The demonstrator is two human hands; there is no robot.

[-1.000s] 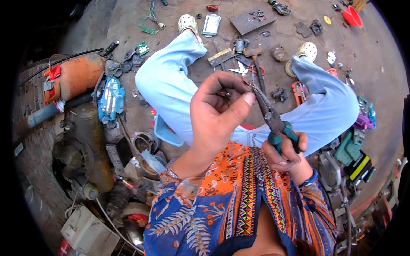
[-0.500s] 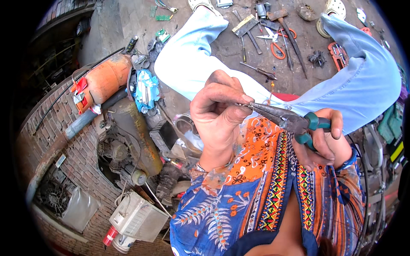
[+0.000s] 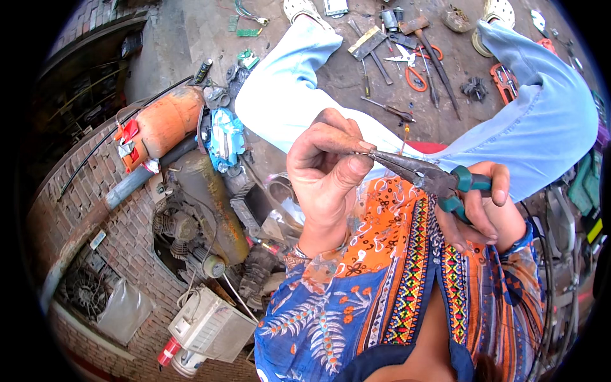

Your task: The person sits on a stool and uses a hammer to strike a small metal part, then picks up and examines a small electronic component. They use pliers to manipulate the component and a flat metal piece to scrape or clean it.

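My right hand point(image 3: 480, 213) grips long-nose pliers point(image 3: 436, 181) with dark green handles, their jaws pointing left and slightly up. At the jaw tips, my left hand point(image 3: 328, 169) is closed in a pinch of thumb and forefinger. Whatever lies between those fingertips is too small to make out. Just beyond the jaws, a thin coppery strand with an orange bead-like bit point(image 3: 407, 128) shows against the jeans; I cannot tell what it is fixed to. Both hands are held in front of my patterned shirt, between my spread knees.
On the ground ahead lie a hammer point(image 3: 417, 25), orange-handled scissors point(image 3: 415, 79), a screwdriver point(image 3: 388, 109) and a wooden-headed mallet point(image 3: 367, 42). An orange gas cylinder point(image 3: 168, 118), a rusty tank point(image 3: 210, 204) and a whitish box point(image 3: 213, 321) stand to the left. An orange-red tool case point(image 3: 504, 83) lies right.
The surroundings have shifted slightly to the right in view. Both hands and the pliers keep nearly the same pose, with the pinch still at the jaw tips.
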